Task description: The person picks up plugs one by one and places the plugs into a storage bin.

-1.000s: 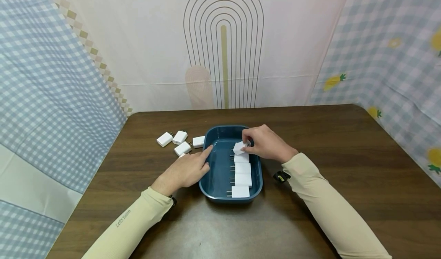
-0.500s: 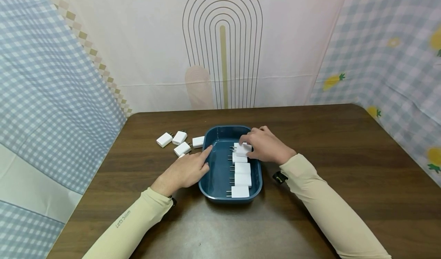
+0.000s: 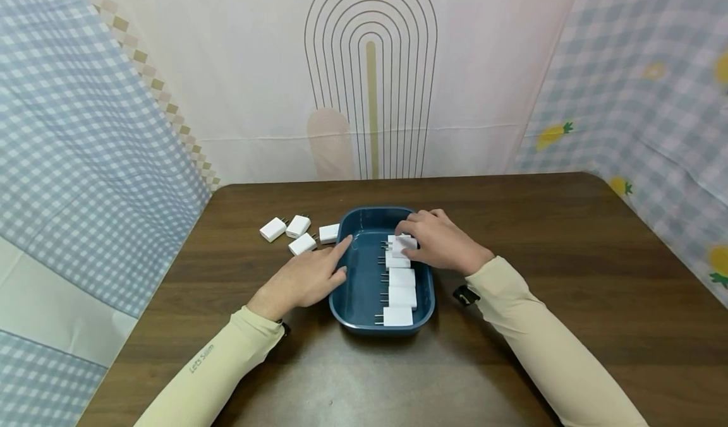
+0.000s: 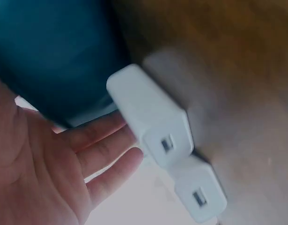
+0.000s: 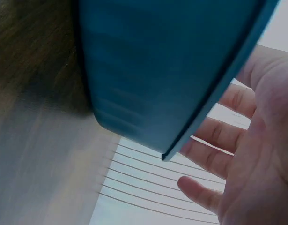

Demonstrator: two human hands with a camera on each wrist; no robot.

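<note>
A blue rectangular tray stands on the table, with a column of white USB charger plugs along its right side, prongs pointing left. My right hand reaches over the tray's far right and pinches a white charger plug above others at the column's far end. Its fingertips are hidden behind the tray's wall in the right wrist view. My left hand rests at the tray's left edge, index finger extended onto the rim. Two chargers lie by its loosely extended fingers in the left wrist view.
Several loose white chargers lie on the brown wooden table left of the tray, one close against its wall. A patterned cloth hangs behind the table, with checked cloths at both sides.
The charger in my right hand has turned from tilted to about level, and the fingers have shifted slightly on it. My left hand stays almost still.
</note>
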